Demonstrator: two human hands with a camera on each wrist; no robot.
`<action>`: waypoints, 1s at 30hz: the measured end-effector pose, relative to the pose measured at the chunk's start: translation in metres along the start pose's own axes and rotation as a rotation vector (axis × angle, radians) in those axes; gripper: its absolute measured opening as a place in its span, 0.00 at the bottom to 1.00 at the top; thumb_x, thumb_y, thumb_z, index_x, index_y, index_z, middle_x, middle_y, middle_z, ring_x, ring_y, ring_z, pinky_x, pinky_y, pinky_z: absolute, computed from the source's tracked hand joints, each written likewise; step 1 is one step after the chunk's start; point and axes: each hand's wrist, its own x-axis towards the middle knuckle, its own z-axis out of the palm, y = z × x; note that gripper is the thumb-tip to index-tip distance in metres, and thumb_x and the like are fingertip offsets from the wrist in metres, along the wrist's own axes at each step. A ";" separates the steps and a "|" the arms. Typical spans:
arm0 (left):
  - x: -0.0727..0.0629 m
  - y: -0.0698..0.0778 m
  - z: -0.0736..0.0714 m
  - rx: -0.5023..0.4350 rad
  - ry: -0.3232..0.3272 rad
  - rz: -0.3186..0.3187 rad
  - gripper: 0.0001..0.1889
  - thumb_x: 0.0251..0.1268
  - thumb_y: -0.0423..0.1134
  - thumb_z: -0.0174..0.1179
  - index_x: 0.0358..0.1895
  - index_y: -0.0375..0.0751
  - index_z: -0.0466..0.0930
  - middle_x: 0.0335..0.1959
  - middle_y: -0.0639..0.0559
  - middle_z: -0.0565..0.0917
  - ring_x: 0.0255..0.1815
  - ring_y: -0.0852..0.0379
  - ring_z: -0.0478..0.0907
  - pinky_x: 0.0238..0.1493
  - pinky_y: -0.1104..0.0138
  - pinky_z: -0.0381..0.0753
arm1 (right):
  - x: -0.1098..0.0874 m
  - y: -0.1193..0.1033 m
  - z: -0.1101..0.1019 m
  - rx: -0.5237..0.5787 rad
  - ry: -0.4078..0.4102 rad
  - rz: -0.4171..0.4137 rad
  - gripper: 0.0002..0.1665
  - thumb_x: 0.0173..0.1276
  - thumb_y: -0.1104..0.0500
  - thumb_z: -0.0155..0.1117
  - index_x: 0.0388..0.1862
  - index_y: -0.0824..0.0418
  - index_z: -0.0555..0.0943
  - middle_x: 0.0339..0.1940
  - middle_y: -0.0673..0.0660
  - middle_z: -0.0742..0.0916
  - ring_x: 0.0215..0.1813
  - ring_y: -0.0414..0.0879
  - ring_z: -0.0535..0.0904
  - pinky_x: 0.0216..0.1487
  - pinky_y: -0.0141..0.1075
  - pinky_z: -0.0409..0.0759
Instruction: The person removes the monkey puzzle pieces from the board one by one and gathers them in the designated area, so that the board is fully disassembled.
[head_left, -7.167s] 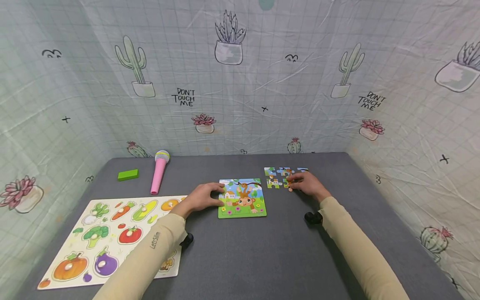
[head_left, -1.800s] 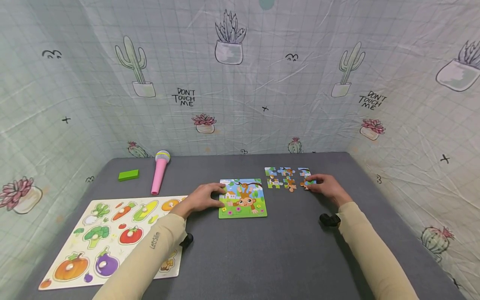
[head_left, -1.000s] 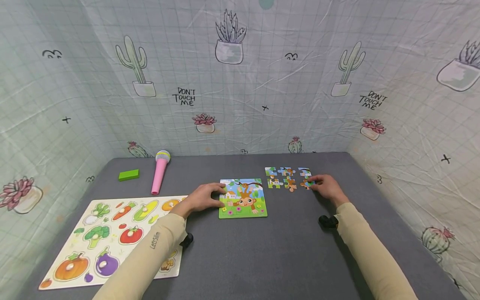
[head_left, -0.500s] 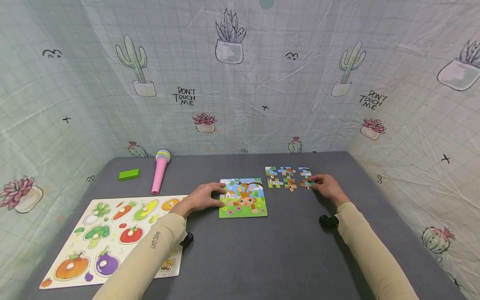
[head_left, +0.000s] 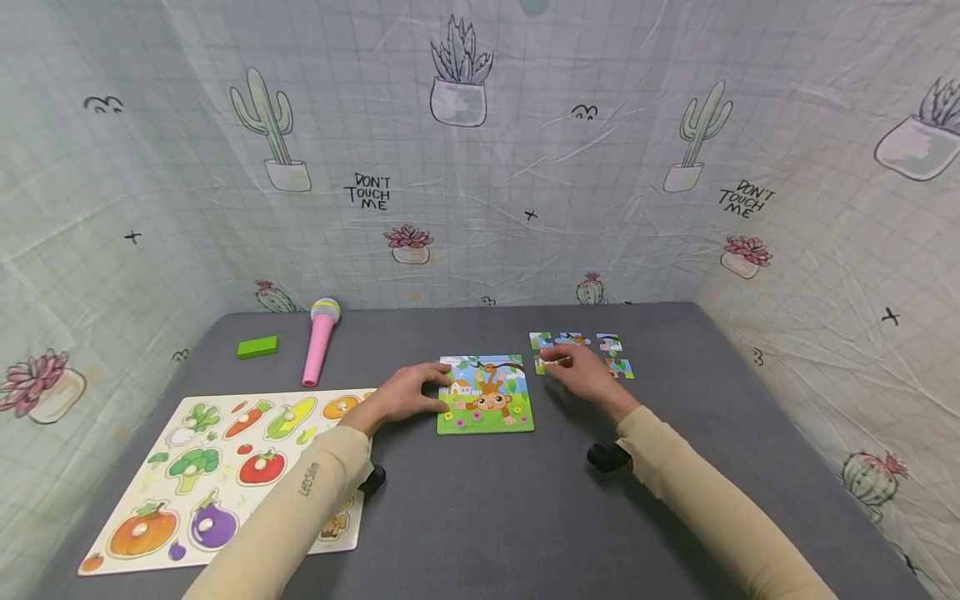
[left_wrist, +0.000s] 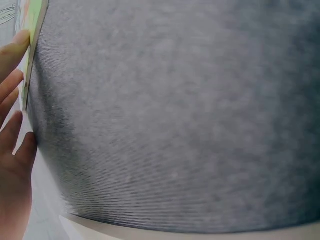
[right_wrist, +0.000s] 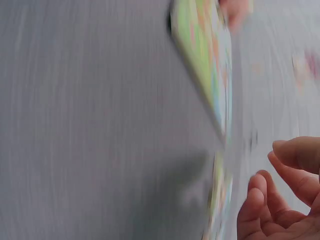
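In the head view my left hand (head_left: 403, 393) rests against the left edge of a square puzzle board (head_left: 483, 417) with a monkey picture. Thumb and fingers touch its rim, as the left wrist view also shows. Over the loose jigsaw pieces to the right of the board hovers my right hand (head_left: 585, 372). Its thumb and forefinger are close together with nothing visible between them. An upper-right piece (head_left: 610, 342), a lower-right piece (head_left: 621, 367) and an upper-left piece (head_left: 540, 340) lie flat in two rows. The hand covers the lower-middle piece and part of the lower-left one.
A large vegetable peg puzzle board (head_left: 157, 467) lies at the left, partly under my left forearm. Behind it are a pink toy microphone (head_left: 319, 342) and a green block (head_left: 257, 347). Patterned cloth (head_left: 480, 192) closes off the table's back and sides.
My right hand has shifted from the lower-middle piece to the lower-right one, let that go, and swung left over the pieces. The left hand stays at the monkey board.
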 end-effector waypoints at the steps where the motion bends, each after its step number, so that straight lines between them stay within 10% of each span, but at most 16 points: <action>1: -0.001 0.000 0.000 0.000 0.004 0.003 0.23 0.59 0.43 0.70 0.56 0.35 0.82 0.68 0.42 0.72 0.71 0.42 0.64 0.70 0.49 0.63 | -0.001 -0.008 0.008 0.008 -0.028 -0.021 0.20 0.74 0.59 0.58 0.62 0.64 0.77 0.62 0.64 0.79 0.58 0.59 0.76 0.49 0.47 0.79; 12: -0.007 -0.001 0.003 -0.026 0.025 0.026 0.22 0.59 0.43 0.70 0.55 0.37 0.82 0.67 0.45 0.74 0.70 0.44 0.66 0.69 0.51 0.65 | -0.005 -0.057 0.074 0.070 -0.249 -0.179 0.19 0.72 0.58 0.61 0.59 0.64 0.79 0.56 0.59 0.83 0.54 0.53 0.81 0.49 0.40 0.81; 30: -0.009 0.001 -0.004 -0.045 -0.016 0.028 0.23 0.59 0.42 0.69 0.57 0.37 0.81 0.68 0.45 0.72 0.70 0.43 0.65 0.68 0.49 0.66 | 0.001 -0.066 0.103 -0.139 -0.209 -0.423 0.19 0.61 0.65 0.71 0.52 0.68 0.83 0.42 0.61 0.86 0.37 0.50 0.79 0.39 0.36 0.78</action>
